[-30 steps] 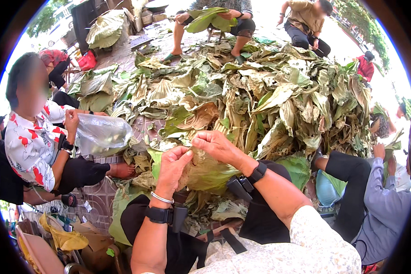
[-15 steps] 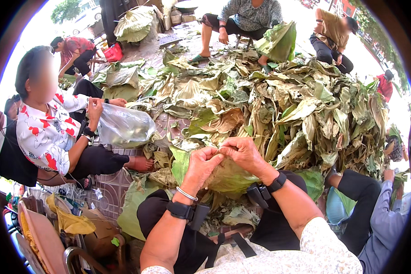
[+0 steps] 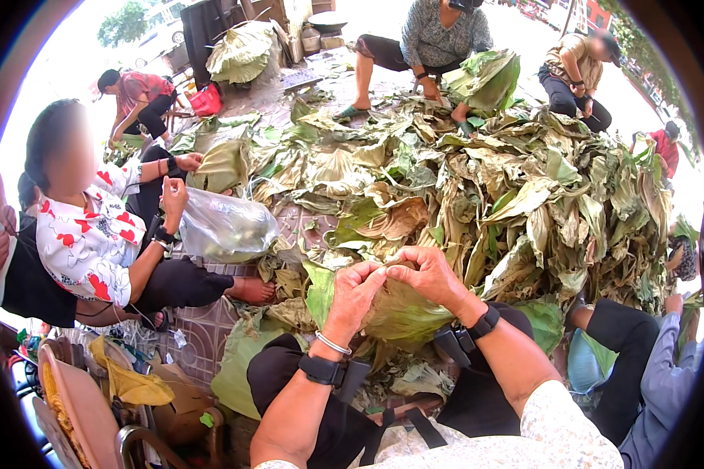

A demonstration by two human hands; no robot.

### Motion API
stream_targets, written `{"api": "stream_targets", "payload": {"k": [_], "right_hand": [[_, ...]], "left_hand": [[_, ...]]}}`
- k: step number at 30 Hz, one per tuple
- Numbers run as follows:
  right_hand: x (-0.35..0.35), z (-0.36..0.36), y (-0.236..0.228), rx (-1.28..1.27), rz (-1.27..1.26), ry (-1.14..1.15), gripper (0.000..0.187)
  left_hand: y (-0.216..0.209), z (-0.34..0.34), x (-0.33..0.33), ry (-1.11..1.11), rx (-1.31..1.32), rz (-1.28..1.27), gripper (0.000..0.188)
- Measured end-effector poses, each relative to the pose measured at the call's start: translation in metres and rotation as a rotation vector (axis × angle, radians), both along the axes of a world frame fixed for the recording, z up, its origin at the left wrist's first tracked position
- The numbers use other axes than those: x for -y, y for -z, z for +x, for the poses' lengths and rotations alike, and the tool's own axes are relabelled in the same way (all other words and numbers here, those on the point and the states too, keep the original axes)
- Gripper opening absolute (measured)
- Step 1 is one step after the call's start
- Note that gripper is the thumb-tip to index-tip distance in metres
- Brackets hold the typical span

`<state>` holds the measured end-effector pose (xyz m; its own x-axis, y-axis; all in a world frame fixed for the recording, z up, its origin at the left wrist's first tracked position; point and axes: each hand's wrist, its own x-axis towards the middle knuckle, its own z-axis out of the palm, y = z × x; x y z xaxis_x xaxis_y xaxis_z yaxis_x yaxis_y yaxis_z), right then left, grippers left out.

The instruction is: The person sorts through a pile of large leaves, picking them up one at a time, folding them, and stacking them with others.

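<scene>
Leaf risk: our leaf looks dry and could split if our thumbs pull unevenly; a loose pinch could drop it.
Hand pose: our left hand and right hand meet at the fingertips, pinched nearly closed, apparently on the leaf's top; forearms slant inward.
Leaf place: it hangs below our fingers, by the pile's near edge.

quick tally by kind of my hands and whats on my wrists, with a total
Hands: 2, left hand and right hand
Black wrist straps: 2, left strap and right strap
Silver bracelet: 1
Total: 5
</scene>
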<state>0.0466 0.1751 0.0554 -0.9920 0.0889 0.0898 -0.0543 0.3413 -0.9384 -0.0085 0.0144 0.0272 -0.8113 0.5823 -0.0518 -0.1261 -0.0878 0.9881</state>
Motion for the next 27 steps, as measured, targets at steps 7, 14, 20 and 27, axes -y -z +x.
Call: {"api": "stream_targets", "payload": {"k": [7,14,20,27], "right_hand": [[-0.001,-0.001,0.008,-0.006,-0.014,-0.007,0.02],[-0.009,0.0,0.009,0.049,-0.022,-0.135,0.016],[-0.002,0.003,0.013,0.053,0.056,-0.18,0.029],[0.004,0.004,0.005,0.035,0.112,-0.199,0.036]], "left_hand": [[0.005,0.0,0.001,-0.009,0.042,0.05,0.014],[0.005,-0.001,0.001,0.005,-0.044,-0.047,0.009],[0.012,-0.007,0.002,0.061,0.049,-0.026,0.017],[0.015,-0.007,0.007,0.117,0.117,-0.09,0.008]]}}
